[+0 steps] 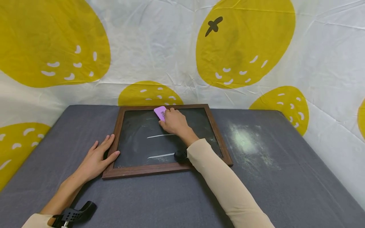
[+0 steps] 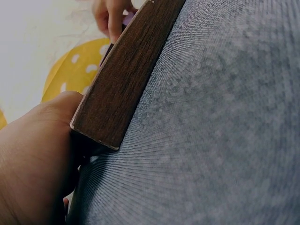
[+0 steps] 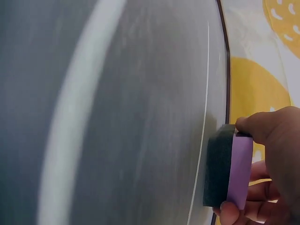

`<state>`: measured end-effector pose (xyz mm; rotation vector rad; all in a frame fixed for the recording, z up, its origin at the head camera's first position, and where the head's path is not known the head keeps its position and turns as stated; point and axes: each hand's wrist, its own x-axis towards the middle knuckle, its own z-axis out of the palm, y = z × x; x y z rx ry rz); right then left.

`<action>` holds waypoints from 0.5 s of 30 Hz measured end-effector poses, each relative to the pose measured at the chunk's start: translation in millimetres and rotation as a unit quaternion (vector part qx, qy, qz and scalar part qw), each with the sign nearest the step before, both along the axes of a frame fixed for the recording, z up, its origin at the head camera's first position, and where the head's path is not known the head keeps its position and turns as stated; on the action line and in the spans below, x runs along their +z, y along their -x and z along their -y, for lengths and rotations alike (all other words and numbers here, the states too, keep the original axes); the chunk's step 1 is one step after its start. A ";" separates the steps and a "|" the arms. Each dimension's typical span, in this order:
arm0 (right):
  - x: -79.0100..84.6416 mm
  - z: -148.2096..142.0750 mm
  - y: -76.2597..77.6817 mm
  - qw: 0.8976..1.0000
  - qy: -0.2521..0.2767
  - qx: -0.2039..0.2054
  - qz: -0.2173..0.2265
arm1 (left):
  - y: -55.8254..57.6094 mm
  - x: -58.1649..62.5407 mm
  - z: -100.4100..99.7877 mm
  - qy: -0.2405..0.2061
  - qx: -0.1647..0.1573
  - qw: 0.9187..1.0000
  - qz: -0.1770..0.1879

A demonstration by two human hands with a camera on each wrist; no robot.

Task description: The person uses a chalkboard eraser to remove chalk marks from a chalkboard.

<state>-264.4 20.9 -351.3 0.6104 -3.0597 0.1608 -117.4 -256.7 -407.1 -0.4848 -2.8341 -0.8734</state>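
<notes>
A small blackboard [image 1: 132, 147] with a brown wooden frame [image 1: 142, 171] lies on the grey cloth. My right hand [image 1: 174, 121] grips a chalkboard eraser [image 1: 159, 110] near the board's far edge. In the right wrist view, thumb and fingers pinch the eraser's purple back [image 3: 240, 171], while its dark felt [image 3: 219, 166] faces the board. White chalk lines [image 1: 160, 136] run across the surface, one of them bold in the right wrist view. My left hand [image 1: 96, 160] rests against the frame's left side, fingers fairly straight and thumb over the near left corner.
Pale chalk dust [image 1: 243, 141] marks the grey tablecloth [image 1: 256, 193] right of the board. Behind the table hangs a white cloth [image 1: 151, 41] with large yellow fruit shapes. Black wrist cameras sit on both forearms; the right one [image 1: 180, 156] hangs over the board's near part.
</notes>
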 end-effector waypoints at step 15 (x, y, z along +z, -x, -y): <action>5.7 21.6 -2.6 0.989 -0.068 0.130 0.016 | 1.4 -2.8 -0.8 0.012 0.003 1.000 -0.003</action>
